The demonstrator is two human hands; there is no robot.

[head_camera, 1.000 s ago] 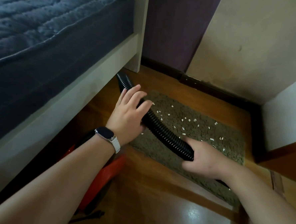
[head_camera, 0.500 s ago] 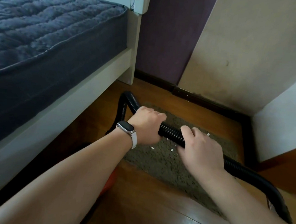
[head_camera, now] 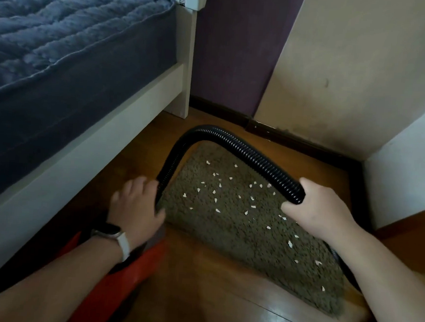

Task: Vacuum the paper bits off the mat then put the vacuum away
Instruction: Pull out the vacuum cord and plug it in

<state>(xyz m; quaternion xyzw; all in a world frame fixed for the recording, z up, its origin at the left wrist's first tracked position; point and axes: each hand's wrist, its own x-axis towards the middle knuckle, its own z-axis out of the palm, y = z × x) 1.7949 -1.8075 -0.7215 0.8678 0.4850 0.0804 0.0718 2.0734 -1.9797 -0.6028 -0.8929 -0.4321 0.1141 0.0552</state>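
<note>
A brown shaggy mat (head_camera: 249, 240) lies on the wooden floor, with several small white paper bits (head_camera: 217, 210) scattered over it. A black ribbed vacuum hose (head_camera: 235, 144) arches above the mat's far corner. My right hand (head_camera: 320, 212) grips the hose on the right side, and the hose runs on beneath my forearm. My left hand (head_camera: 135, 206) holds the hose's left leg low down, thumb round it, just above the red vacuum body (head_camera: 129, 275). My left wrist and arm hide much of that body. The nozzle is out of view.
A bed with a dark blue quilt (head_camera: 64, 39) and a white frame (head_camera: 87, 153) stands close on the left. A beige wall with a dark baseboard (head_camera: 294, 141) lies behind the mat, and a white cabinet side (head_camera: 404, 177) stands on the right.
My hands have moved apart along the hose. The left hand slid down toward the red body and the right moved right. The hose now arches up, uncovering the paper bits.
</note>
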